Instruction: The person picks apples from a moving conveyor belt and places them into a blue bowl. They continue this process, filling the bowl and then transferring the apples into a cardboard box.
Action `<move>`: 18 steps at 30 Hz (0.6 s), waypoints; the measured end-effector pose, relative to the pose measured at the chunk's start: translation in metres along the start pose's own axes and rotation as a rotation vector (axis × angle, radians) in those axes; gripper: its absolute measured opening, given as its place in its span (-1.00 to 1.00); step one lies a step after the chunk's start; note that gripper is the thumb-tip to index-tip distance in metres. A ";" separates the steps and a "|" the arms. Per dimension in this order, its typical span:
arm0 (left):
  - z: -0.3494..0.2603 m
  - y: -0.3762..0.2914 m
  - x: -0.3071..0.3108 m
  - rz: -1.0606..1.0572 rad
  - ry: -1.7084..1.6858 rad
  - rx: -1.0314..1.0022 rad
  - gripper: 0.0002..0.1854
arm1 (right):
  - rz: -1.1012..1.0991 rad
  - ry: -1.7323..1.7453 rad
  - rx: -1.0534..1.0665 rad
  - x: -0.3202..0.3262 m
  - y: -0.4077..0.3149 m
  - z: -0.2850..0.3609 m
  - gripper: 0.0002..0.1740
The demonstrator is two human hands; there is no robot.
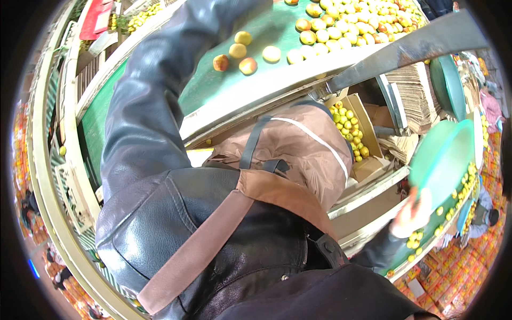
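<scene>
My left arm [144,92], in a dark leather sleeve, reaches over the green sorting belt [208,88]. My left hand is out of view past the top edge. Several loose yellow-green jujubes [248,66] with reddish patches lie near the forearm, and a dense layer of jujubes [352,24] covers the belt farther right. Away to the right, my right hand [412,214] grips the rim of a green plastic basin [442,160], which is tilted and blurred. Whether the basin holds anything cannot be made out.
A flat metal bar [408,50] crosses above the belt's pale edge. Below it, a cardboard box [366,124] holds jujubes, near stacked flattened cardboard [412,94]. More jujubes [416,240] lie on a second belt at right. A person [482,212] is beyond it, beside many printed cartons [452,276].
</scene>
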State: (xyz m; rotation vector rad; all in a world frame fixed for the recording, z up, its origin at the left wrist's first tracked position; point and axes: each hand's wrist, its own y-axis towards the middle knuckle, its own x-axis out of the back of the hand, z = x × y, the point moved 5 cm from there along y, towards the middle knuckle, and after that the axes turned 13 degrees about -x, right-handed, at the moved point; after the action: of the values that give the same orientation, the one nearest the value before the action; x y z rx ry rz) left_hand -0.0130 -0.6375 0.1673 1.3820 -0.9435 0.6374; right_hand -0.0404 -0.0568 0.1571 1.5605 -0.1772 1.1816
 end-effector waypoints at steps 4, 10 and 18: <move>0.089 0.003 -0.093 0.206 -0.128 -0.038 -0.43 | 0.260 0.166 -0.145 -0.015 -0.086 0.082 -0.77; 0.088 0.020 -0.184 0.149 -0.325 0.038 -0.64 | 0.705 0.278 -0.034 -0.071 -0.119 0.151 -0.72; 0.062 0.041 -0.185 0.119 -0.349 -0.231 -0.64 | 0.639 0.311 0.278 -0.115 -0.112 0.164 -0.58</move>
State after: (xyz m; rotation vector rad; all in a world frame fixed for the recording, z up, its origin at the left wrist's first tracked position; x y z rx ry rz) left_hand -0.1526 -0.6665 0.0278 1.2567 -1.3422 0.3646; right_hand 0.0714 -0.2000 0.0171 1.5789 -0.3308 2.0040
